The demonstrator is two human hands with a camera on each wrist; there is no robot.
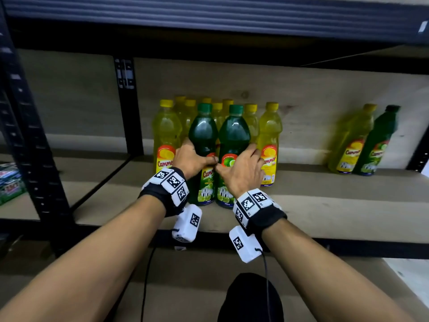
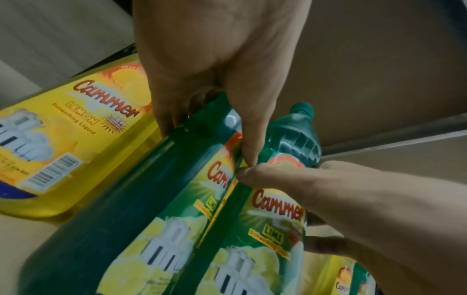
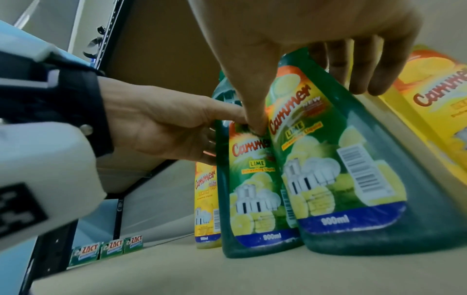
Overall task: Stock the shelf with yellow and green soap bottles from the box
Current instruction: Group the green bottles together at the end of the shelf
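Two green lime soap bottles stand side by side at the front of the wooden shelf (image 1: 325, 205). My left hand (image 1: 192, 160) grips the left green bottle (image 1: 203, 135) around its middle. My right hand (image 1: 241, 168) grips the right green bottle (image 1: 234, 133) the same way, and the two thumbs meet between the bottles. The wrist views show the left hand (image 2: 202, 79) on its green bottle (image 2: 113, 199) and the right hand (image 3: 303, 49) on its green bottle (image 3: 353, 169). Several yellow lemon bottles (image 1: 166, 133) stand behind and beside them.
A yellow bottle (image 1: 350, 140) and a green bottle (image 1: 376, 145) stand together at the shelf's far right. Black shelf uprights (image 1: 128, 108) rise left of the group. Small green boxes (image 1: 9, 182) sit on the neighbouring shelf at far left. A cardboard surface (image 1: 197, 287) lies below.
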